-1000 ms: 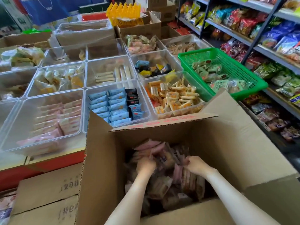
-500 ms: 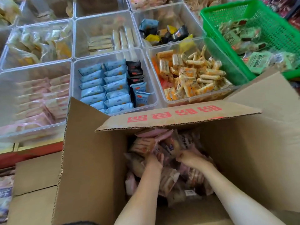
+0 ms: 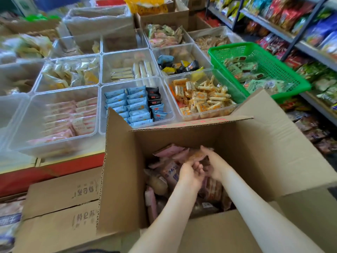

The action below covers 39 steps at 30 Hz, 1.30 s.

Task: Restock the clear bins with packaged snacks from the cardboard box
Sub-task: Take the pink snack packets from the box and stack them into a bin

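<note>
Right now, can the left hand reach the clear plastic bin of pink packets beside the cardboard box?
Probably, once lifted: the left hand, holding a packet, is low inside the brown cardboard box, whose upright side flap stands between it and the clear plastic bin.

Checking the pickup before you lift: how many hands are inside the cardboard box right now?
2. The left hand sits midway in the cardboard box; the right hand just right of it. Both hold a tan packet.
</note>
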Each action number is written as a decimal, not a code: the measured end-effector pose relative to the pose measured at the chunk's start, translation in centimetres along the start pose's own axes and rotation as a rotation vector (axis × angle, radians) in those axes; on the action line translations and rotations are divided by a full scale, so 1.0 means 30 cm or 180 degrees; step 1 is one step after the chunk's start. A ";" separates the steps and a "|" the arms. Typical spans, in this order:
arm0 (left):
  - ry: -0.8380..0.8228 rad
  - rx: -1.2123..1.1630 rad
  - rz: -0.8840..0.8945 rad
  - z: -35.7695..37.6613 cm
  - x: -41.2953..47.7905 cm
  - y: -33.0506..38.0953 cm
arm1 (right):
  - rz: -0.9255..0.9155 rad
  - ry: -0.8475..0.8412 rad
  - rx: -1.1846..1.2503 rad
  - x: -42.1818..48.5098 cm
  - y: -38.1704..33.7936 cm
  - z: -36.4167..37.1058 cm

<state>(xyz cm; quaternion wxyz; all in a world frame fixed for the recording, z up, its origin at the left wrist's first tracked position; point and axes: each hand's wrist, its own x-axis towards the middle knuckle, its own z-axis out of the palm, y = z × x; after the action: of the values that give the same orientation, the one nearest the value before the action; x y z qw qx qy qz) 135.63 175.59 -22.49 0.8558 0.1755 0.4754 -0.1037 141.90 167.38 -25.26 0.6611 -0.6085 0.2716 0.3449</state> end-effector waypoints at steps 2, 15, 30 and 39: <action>-0.0344 0.0470 -0.0057 -0.010 -0.119 -0.040 | -0.0270 0.0278 0.0276 -0.077 -0.002 -0.004; -0.1787 0.3318 0.0661 -0.373 -0.692 0.323 | -0.1353 -0.1493 0.0708 -0.759 0.022 0.045; -0.1417 0.2624 0.1894 -0.765 -0.719 1.023 | -0.0995 -0.2418 -0.0669 -0.682 -0.002 0.884; -0.0849 0.3096 0.1869 -0.893 -0.620 1.415 | -0.0932 -0.2415 -0.0824 -0.466 0.024 1.270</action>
<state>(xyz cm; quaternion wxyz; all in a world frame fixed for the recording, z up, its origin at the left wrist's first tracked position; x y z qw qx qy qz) 119.64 225.38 -11.14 0.7222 0.6581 0.1928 -0.0898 130.43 203.42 -10.55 0.6743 -0.5486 -0.1256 0.4781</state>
